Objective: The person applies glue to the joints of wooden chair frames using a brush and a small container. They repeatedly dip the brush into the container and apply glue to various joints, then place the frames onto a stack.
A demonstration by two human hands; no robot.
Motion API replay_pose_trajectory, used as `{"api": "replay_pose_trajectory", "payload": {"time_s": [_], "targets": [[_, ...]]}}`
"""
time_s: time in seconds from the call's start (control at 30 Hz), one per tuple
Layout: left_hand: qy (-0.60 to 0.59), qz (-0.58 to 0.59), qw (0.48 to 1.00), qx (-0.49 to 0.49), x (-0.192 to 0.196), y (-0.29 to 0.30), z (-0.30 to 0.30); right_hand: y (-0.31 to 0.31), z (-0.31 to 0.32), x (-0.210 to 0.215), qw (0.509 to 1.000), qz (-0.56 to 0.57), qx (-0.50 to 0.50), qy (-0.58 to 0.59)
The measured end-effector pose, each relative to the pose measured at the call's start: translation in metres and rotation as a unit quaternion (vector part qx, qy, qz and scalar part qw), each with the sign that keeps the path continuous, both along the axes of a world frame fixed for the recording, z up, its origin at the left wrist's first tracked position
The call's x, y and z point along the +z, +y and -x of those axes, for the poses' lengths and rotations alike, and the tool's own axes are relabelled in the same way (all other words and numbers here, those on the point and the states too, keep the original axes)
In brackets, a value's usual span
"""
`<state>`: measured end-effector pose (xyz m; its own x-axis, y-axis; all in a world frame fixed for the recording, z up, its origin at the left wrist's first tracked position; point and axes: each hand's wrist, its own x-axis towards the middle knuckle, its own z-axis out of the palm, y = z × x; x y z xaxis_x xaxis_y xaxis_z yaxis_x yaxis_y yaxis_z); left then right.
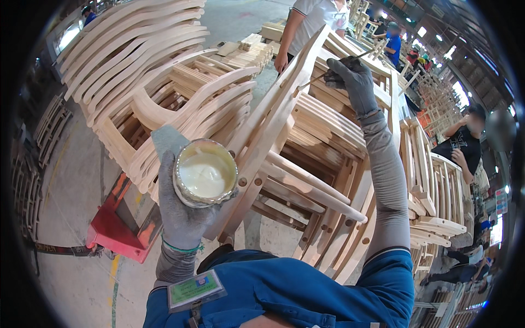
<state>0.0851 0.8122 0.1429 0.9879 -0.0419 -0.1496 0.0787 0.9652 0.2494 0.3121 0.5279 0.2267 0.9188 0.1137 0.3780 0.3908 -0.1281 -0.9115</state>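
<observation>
My gloved left hand [188,221] is closed around a tub of smooth cream-coloured paste [203,174], its mouth facing up. A stiff grey-green piece of sheet [167,141] sticks out beside the tub at the same hand; whether it is cloth, card or sandpaper I cannot tell. My gloved right hand [353,82] is raised, its fingers closed on a thin stick-like tool [315,81]. The tool's narrow tip lies close to the pale upright of a stacked wooden chair frame [272,117]; contact cannot be made out. Round dark holes or plugs mark the frame near the tub.
Curved wooden chair parts [136,54] are piled high at the left. A red pallet-jack part [117,232] stands low on the concrete floor [71,202]. Across the frames stands a person in a white shirt [322,22]; another in black [462,145] is at the right, by more frames [437,180].
</observation>
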Motion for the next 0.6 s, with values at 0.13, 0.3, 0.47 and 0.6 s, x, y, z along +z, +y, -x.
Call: {"api": "replay_pose_trajectory", "payload": {"time_s": [0.13,0.3,0.47,0.6], "targets": [[0.030,-0.037,0.999,0.026,0.000,0.004,-0.004,0.006,-0.013,-0.012,1.000,-0.003,0.014,0.012],[0.031,-0.039,0.998,0.036,-0.001,0.009,-0.007,0.008,-0.014,-0.015,0.999,0.045,0.013,0.009],[0.025,-0.130,0.989,0.066,-0.010,0.009,-0.010,0.011,-0.008,-0.015,0.997,0.060,0.040,-0.007],[-0.036,-0.484,0.859,0.165,-0.034,0.009,-0.007,0.012,-0.006,-0.012,0.995,0.100,0.021,-0.005]]}}
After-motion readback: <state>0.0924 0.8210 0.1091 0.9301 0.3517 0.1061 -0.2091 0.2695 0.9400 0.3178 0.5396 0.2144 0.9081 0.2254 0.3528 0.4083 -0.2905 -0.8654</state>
